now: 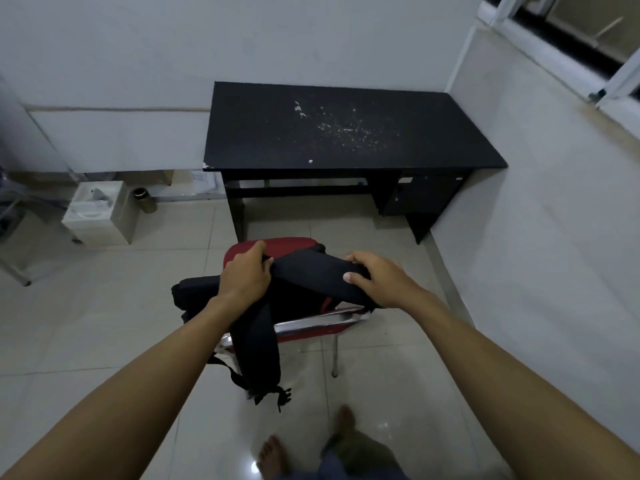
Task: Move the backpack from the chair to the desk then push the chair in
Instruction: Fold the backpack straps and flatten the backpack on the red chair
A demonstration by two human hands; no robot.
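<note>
A black backpack [258, 317] lies on a red chair [287, 245] with a chrome frame, which stands on the tiles in front of the black desk [346, 129]. One padded shoulder strap hangs down over the chair's near edge. My left hand [247, 271] grips the backpack near its top. My right hand [374, 277] is closed on the other padded strap, thumb on top. The desk top is bare apart from white scuff marks. The chair is pulled out from the desk.
A white wall runs close along the right of the desk and chair. At the left on the floor stand a white open box [100, 213] and a dark bottle [145, 200]. A metal leg [17, 271] crosses the far left. My bare feet [277, 455] are on the tiles.
</note>
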